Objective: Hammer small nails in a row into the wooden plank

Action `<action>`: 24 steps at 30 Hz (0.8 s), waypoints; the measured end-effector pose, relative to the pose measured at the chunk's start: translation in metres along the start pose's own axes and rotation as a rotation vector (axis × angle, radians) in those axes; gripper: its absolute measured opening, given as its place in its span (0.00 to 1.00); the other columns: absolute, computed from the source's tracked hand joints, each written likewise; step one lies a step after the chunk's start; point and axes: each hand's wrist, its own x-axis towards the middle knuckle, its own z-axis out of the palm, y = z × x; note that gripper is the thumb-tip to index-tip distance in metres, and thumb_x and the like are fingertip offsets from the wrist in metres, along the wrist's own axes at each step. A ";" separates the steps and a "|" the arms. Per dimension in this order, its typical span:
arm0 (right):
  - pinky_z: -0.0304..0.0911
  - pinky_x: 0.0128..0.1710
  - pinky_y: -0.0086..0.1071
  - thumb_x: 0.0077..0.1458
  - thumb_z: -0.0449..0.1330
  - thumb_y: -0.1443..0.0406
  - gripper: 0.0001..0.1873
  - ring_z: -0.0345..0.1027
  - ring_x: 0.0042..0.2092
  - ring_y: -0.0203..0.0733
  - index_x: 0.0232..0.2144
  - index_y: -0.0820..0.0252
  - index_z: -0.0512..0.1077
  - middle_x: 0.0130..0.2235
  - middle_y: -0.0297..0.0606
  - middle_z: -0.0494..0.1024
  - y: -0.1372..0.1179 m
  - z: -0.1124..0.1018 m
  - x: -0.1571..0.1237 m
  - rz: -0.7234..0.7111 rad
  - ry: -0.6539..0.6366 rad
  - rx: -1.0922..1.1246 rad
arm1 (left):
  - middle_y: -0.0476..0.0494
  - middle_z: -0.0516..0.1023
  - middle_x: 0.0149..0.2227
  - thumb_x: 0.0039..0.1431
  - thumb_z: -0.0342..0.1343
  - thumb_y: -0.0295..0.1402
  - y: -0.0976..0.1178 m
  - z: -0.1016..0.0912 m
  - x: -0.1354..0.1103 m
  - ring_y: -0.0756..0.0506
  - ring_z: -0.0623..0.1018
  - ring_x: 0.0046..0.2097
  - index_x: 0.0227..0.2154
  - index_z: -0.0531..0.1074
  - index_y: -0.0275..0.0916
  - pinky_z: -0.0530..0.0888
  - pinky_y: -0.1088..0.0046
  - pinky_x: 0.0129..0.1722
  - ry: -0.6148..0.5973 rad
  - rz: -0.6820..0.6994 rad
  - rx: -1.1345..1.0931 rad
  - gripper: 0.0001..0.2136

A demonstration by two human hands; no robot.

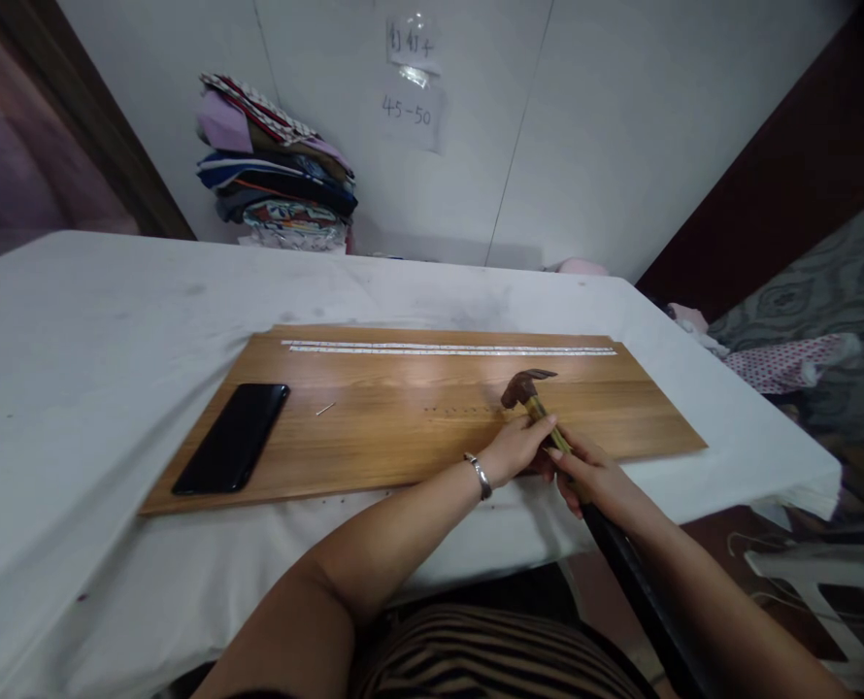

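A long wooden board (403, 427) lies on the white-covered table (75, 320). My right hand (592, 476) is closed around the handle of a claw hammer (526, 386), whose rusty head rests low over the board near a row of small nails (461, 410). My left hand (519, 447) sits on the board just beside the hammer's neck, fingers pinched together at the spot below the head; what they hold is too small to see. A silver bracelet (480, 476) circles the left wrist.
A black phone (232, 437) lies on the board's left end, a loose nail (325, 409) beside it. Two white strips (447, 348) run along the board's far edge. Folded fabrics (279, 165) are stacked against the wall. A white plastic chair (825, 573) stands at right.
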 end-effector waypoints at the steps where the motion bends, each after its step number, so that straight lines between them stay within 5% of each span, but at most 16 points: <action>1: 0.57 0.13 0.27 0.55 0.62 0.50 0.42 0.59 0.17 0.31 0.67 0.55 0.58 0.28 0.27 0.73 0.001 0.000 0.000 0.007 0.002 -0.001 | 0.49 0.73 0.22 0.68 0.50 0.45 0.000 0.000 0.000 0.51 0.71 0.18 0.30 0.66 0.37 0.68 0.74 0.22 0.001 -0.004 0.001 0.17; 10: 0.57 0.13 0.26 0.56 0.62 0.51 0.40 0.60 0.17 0.30 0.67 0.55 0.58 0.28 0.28 0.73 0.003 -0.001 0.001 0.007 0.006 0.020 | 0.49 0.72 0.21 0.64 0.54 0.52 -0.005 -0.002 0.003 0.51 0.71 0.18 0.30 0.67 0.37 0.68 0.75 0.22 -0.025 0.017 -0.016 0.20; 24: 0.56 0.13 0.27 0.54 0.63 0.49 0.42 0.59 0.16 0.31 0.67 0.56 0.59 0.27 0.27 0.72 0.002 -0.001 0.003 0.029 -0.001 0.013 | 0.49 0.73 0.22 0.67 0.51 0.46 -0.004 -0.002 0.003 0.51 0.72 0.19 0.30 0.67 0.37 0.69 0.74 0.23 -0.009 0.006 -0.019 0.17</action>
